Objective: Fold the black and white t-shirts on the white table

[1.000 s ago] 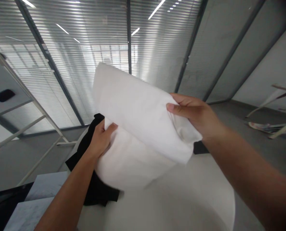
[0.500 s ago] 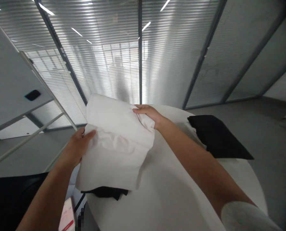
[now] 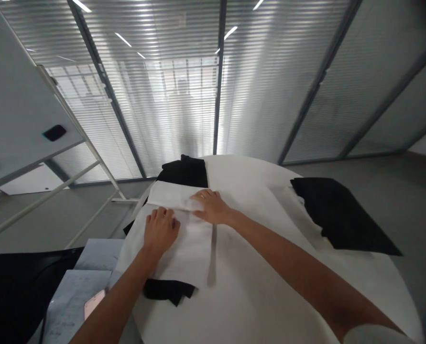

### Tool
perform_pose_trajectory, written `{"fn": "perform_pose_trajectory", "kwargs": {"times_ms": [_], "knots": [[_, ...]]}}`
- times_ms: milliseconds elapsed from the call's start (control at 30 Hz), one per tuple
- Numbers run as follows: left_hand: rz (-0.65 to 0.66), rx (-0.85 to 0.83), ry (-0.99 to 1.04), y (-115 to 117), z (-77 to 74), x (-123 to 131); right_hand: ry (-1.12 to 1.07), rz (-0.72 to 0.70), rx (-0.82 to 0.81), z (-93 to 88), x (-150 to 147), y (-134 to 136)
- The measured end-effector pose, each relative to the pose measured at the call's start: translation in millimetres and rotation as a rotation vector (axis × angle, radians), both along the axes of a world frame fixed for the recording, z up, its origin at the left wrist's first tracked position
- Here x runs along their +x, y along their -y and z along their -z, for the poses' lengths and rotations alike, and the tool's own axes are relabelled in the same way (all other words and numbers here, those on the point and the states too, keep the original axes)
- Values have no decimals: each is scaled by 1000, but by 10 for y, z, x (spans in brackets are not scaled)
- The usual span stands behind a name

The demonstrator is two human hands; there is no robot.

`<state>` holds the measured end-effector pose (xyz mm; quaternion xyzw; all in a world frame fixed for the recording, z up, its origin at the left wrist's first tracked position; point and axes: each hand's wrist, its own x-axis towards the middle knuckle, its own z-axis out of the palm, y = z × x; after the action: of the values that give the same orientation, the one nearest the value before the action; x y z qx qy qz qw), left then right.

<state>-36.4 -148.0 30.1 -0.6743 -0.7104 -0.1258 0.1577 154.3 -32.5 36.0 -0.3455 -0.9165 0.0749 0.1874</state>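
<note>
A folded white cloth (image 3: 187,258), perhaps a garment, lies over a black cloth (image 3: 189,173) on the round white table. The black cloth shows beyond its far edge, at the left and below its near edge. My left hand (image 3: 160,231) rests palm down on the middle of the white cloth, fingers somewhat bent and apart. Just to the right and farther off, my right hand (image 3: 211,205) presses on the cloth's folded far band, its fingers spread and a little blurred. Neither hand grips anything visible.
Another black folded cloth (image 3: 342,217) lies at the right edge of the table (image 3: 266,286). At lower left are boxes (image 3: 78,296), a phone (image 3: 94,303) and a black surface (image 3: 15,291). A whiteboard on a frame (image 3: 22,95) stands left; glass walls with blinds (image 3: 184,105) are behind.
The white cloth, held up by both hands before, now lies on the black cloth. Both hands have let go and moved down onto it, the left one inward. The view has shifted slightly.
</note>
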Motion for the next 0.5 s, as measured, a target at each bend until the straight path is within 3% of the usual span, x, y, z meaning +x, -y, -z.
{"fn": "perform_pose_trajectory", "kwargs": {"times_ms": [167, 333, 400, 500], "knots": [[22, -9, -6, -49, 184, 6, 154, -80, 27, 20, -2, 4], [24, -12, 28, -58, 180, -19, 167, -179, -89, -135, -33, -491], [15, -25, 39, -60, 169, -16, 119, -105, -158, -198, -52, -717], [8, -35, 55, -60, 161, -20, -71, 259, -124, -196, -79, -915]]}}
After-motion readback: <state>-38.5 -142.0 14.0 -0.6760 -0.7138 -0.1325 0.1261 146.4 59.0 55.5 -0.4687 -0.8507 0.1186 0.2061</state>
